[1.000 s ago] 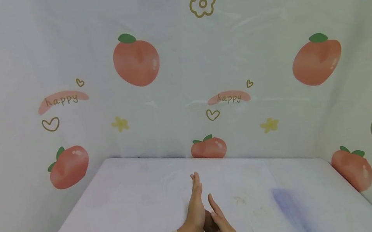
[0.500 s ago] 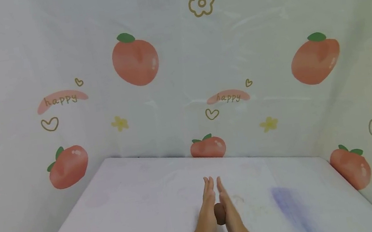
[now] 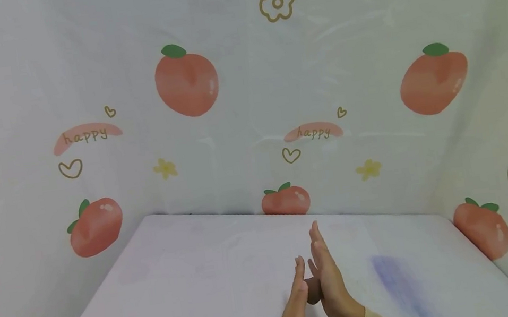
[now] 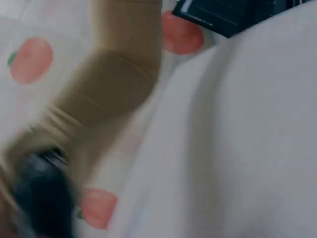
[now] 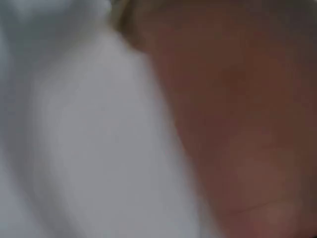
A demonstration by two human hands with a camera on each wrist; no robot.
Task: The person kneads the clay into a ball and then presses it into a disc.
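Head view gives me the clearest read: low in the middle of the frame, my left hand [image 3: 296,303] and right hand [image 3: 332,282] stand on edge, palms facing, with a small brown lump [image 3: 313,290] pressed between them. Fingers on both hands are straight and close together, not curled round anything; the lump is held only by the flat palms. The right hand sits further up the frame than the left, its fingertips well ahead of the left's, so the palms are offset along each other. The lump looks like clay or dough, though I cannot tell which, and only a small dark part of it shows between the palms, just above the white table [image 3: 192,273]. A faint purple smear [image 3: 395,279] marks the table to the right of the hands. Behind, at the top and sides of the frame, hangs a pale sheet printed with peaches [image 3: 186,79], flowers and the word "happy". Left wrist view is blurred and shows a tan sleeve [image 4: 119,84] against the table edge; right wrist view is a blur of skin and white, and tells me nothing of the lump. As I judge it, the rolling of the lump between the palms is under way; its shape is too hidden for me to say how near it is to finished.
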